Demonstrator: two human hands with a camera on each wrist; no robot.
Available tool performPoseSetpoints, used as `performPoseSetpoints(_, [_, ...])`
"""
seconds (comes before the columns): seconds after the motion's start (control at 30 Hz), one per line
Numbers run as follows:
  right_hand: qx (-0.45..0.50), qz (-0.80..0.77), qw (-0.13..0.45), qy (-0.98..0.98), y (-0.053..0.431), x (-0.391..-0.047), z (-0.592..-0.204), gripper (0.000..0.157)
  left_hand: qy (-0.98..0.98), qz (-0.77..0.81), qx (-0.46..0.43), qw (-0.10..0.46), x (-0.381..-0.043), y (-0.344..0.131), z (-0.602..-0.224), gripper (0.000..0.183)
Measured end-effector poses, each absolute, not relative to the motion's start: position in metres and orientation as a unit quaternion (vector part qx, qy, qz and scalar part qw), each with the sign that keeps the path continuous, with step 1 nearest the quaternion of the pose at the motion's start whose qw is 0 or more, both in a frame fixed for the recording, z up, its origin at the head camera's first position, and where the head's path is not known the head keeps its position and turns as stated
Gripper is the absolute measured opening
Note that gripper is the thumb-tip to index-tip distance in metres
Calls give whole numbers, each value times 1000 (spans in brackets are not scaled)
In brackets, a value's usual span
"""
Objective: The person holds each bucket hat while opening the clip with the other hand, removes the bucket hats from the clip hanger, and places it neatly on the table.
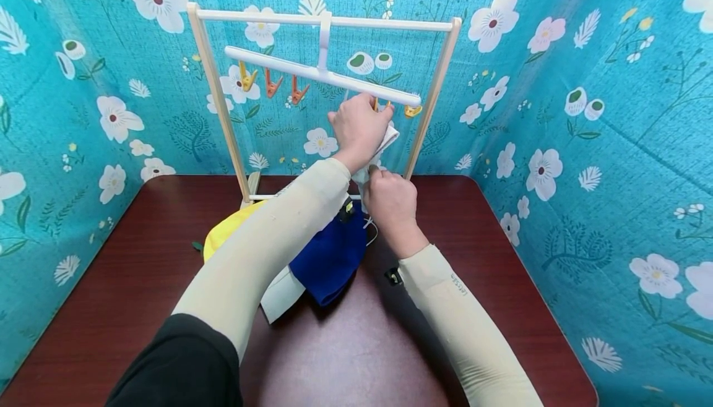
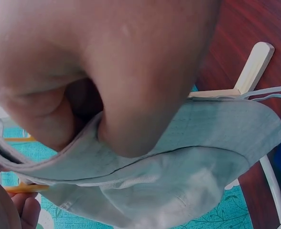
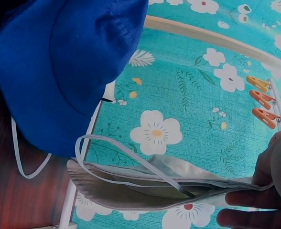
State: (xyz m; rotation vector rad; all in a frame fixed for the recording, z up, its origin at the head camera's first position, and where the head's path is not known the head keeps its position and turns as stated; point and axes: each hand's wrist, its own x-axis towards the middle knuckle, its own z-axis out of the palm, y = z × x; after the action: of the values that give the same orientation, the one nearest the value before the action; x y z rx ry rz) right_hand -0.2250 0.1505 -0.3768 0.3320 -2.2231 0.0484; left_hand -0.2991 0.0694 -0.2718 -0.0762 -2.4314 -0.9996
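Observation:
A pale grey-white cloth hat [image 2: 198,131] with a brim and a thin cord [image 3: 126,148] hangs below a white hanger bar [image 1: 267,60]. My right hand [image 1: 392,203] pinches the edge of this hat between thumb and curled fingers. Above it, my left hand [image 1: 361,127] is up against the hanger bar, its fingers gripping a yellow-orange clip [image 2: 28,188] at the hat's edge. Part of that clip is hidden by the hand. In the right wrist view the hat's opening faces the camera, with the right fingers [image 3: 255,198] at its far end.
A wooden rack [image 1: 217,91] holds the hanger. One yellow clip [image 1: 247,77] and two orange clips [image 1: 272,83] hang at its left; another yellow clip [image 1: 412,111] is at its right end. A blue hat [image 1: 331,258] and a yellow hat [image 1: 225,231] lie on the dark red table [image 1: 156,246].

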Motion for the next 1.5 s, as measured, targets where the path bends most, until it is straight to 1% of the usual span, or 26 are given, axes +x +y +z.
performPoseSetpoints(0.1, [133,30,425,-895,154,-224,-377,15,-890,-382,-28,246,-300,69,-273,43])
performPoseSetpoints(0.37, [122,46,419,-899,159,-224,-380,12,-880,-417,-18,227,-304,64,-274,47])
performPoseSetpoints(0.53, [119,45,412,-902,162,-224,-381,14,-880,-423,-10,216,-302,62,-272,47])
performPoseSetpoints(0.67, [119,44,417,-900,164,-223,-382,14,-882,-424,-3,204,-300,62,-268,48])
performPoseSetpoints(0.9, [124,53,415,-900,167,-222,-381,19,-882,-430,2,194,-301,62,-265,49])
performPoseSetpoints(1.07, [125,56,414,-900,169,-221,-382,18,-884,-429,8,185,-301,62,-265,48])
performPoseSetpoints(1.5, [129,56,421,-896,171,-219,-384,21,-884,-434,17,174,-298,63,-261,46])
